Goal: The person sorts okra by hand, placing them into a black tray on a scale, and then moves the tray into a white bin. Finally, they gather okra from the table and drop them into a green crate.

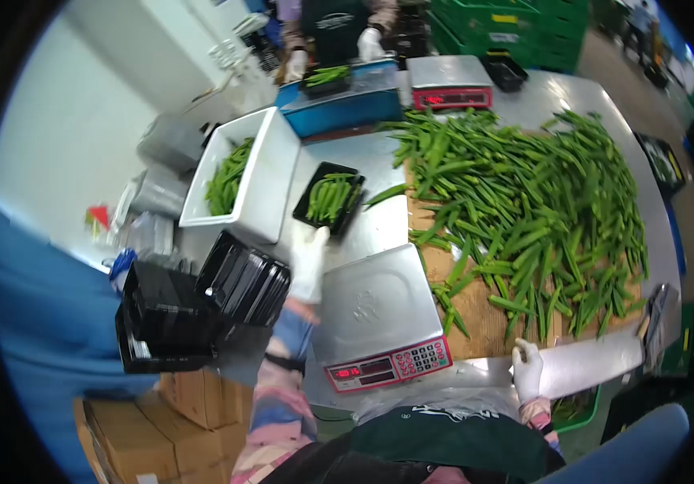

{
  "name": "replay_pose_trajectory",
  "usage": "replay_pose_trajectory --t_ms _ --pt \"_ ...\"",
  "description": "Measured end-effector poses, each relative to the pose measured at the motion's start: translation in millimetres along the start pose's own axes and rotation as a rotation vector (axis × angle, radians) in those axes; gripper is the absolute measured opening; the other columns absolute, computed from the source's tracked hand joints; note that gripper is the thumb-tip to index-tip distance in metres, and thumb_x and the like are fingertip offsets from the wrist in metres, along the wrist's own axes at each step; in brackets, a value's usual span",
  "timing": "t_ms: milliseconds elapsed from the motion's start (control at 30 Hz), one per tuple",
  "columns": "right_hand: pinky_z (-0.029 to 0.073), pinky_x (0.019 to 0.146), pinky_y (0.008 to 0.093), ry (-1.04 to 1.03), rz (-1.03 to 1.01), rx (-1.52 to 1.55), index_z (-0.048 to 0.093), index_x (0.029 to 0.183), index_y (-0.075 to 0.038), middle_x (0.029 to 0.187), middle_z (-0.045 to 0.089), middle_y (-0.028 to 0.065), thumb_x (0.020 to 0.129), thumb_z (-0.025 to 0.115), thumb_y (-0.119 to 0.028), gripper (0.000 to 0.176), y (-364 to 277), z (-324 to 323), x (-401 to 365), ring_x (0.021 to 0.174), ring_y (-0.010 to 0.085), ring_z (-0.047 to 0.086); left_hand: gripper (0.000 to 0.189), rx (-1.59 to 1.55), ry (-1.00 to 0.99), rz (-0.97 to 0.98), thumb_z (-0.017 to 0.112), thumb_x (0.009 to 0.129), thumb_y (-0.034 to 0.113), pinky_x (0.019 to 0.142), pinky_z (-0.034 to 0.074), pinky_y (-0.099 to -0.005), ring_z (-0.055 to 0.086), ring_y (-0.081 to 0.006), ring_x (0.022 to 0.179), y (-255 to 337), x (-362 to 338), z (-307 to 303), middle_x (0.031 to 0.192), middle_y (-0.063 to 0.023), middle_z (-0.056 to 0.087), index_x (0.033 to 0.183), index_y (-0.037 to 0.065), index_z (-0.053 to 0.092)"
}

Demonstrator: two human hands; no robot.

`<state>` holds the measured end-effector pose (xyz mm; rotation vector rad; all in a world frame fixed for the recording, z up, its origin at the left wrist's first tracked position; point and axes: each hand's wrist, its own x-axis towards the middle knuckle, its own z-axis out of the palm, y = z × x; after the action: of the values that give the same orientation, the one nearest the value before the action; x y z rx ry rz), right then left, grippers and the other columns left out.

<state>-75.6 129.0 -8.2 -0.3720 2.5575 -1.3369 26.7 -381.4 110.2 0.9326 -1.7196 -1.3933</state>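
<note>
My left hand, in a white glove, reaches forward to the near edge of a black tray filled with green okra; its fingertips touch or nearly touch the tray, and its grip is unclear. My right hand, also gloved, is at the table's near edge with its fingers curled; whether it holds anything is too small to tell. Between my hands stands a scale with a bare metal plate and a lit red display. A large pile of okra lies on cardboard to the right.
A white foam box with okra stands at the left, near stacked black trays. Across the table a person in white gloves is beside a blue container and a second scale. Green crates stand behind.
</note>
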Motion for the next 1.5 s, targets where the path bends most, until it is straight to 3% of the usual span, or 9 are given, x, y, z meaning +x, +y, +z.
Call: replay_pose_trajectory --t_ms 200,333,667,833,967,1033,1100,1433,1500 --pt "0.053 0.092 0.0457 -0.005 0.049 -0.314 0.063 0.124 0.000 0.112 0.069 0.0224 0.078 0.082 -0.023 0.055 21.9 -11.4 -17.5 0.102 0.0388 0.067 0.033 0.918 0.394 0.525 0.061 0.099 0.011 0.102 0.048 -0.0408 0.063 -0.0364 0.109 95.5 -81.6 -80.5 0.121 -0.0251 0.066 0.126 -0.007 0.062" --pt "0.053 0.085 0.0472 0.036 -0.016 -0.419 0.061 0.121 -0.003 0.105 0.066 0.0212 0.080 0.079 -0.022 0.049 30.7 -6.5 -26.1 0.095 0.0400 0.066 0.035 1.143 0.161 0.118 0.057 0.104 0.021 0.097 0.052 -0.0388 0.067 -0.0342 0.106 2.1 -68.9 -212.3 0.119 -0.0245 0.069 0.122 -0.007 0.067" --pt "0.054 0.078 0.0496 0.227 0.078 -0.377 0.066 0.101 -0.003 0.094 0.068 0.0207 0.081 0.070 -0.021 0.026 83.5 13.5 -24.0 0.086 0.0396 0.068 0.032 1.261 0.337 0.074 0.058 0.103 0.020 0.095 0.053 -0.0385 0.067 -0.0321 0.103 -10.3 -33.6 -221.2 0.116 -0.0220 0.071 0.118 -0.007 0.068" --pt "0.055 0.079 0.0430 0.021 0.293 0.002 0.071 0.105 -0.008 0.092 0.073 0.0185 0.083 0.072 -0.026 0.028 81.4 -11.5 -23.6 0.087 0.0354 0.071 0.031 0.986 0.630 0.460 0.059 0.103 0.019 0.094 0.053 -0.0384 0.067 -0.0310 0.102 37.0 -31.1 -204.2 0.114 -0.0207 0.071 0.117 -0.006 0.069" --pt "0.056 0.076 0.0385 0.071 0.427 0.308 0.071 0.108 -0.006 0.089 0.073 0.0148 0.082 0.072 -0.021 0.029 105.9 -7.9 -24.3 0.082 0.0271 0.072 0.023 0.722 0.225 0.616 0.064 0.100 0.017 0.088 0.054 -0.0388 0.066 -0.0279 0.093 50.0 -92.3 -107.6 0.103 -0.0145 0.072 0.107 -0.004 0.071" --pt "0.056 0.075 0.0364 0.072 0.414 0.420 0.069 0.112 -0.003 0.094 0.073 0.0149 0.085 0.070 -0.016 0.030 113.3 -6.5 -21.4 0.081 0.0235 0.071 0.019 0.832 -0.169 0.318 0.067 0.097 0.015 0.087 0.053 -0.0389 0.065 -0.0269 0.092 38.4 -132.3 -59.7 0.099 -0.0134 0.071 0.103 -0.002 0.072" --pt "0.056 0.075 0.0353 0.034 0.489 0.611 0.068 0.114 -0.001 0.097 0.073 0.0139 0.087 0.068 -0.013 0.030 103.7 -21.9 -21.1 0.081 0.0216 0.070 0.016 1.061 -0.565 0.610 0.070 0.092 0.012 0.087 0.052 -0.0395 0.064 -0.0285 0.093 19.7 -158.0 -46.6 0.098 -0.0130 0.071 0.103 0.001 0.073" --pt "0.054 0.085 0.0401 0.524 0.176 0.254 0.065 0.121 -0.005 0.106 0.071 0.0165 0.086 0.068 -0.020 0.039 109.3 -85.3 56.5 0.099 0.0312 0.069 0.028 0.640 -0.618 0.451 0.067 0.096 0.003 0.094 0.053 -0.0337 0.065 -0.0219 0.107 59.9 -194.6 84.6 0.115 -0.0132 0.066 0.124 0.000 0.067" --pt "0.054 0.085 0.0459 0.633 -0.001 -0.196 0.068 0.116 -0.007 0.107 0.070 0.0185 0.084 0.065 -0.024 0.036 108.5 -99.9 83.1 0.102 0.0363 0.067 0.028 0.456 -0.741 0.390 0.066 0.097 0.005 0.097 0.052 -0.0340 0.064 -0.0230 0.110 59.0 -207.4 142.1 0.117 -0.0138 0.067 0.124 -0.001 0.066"
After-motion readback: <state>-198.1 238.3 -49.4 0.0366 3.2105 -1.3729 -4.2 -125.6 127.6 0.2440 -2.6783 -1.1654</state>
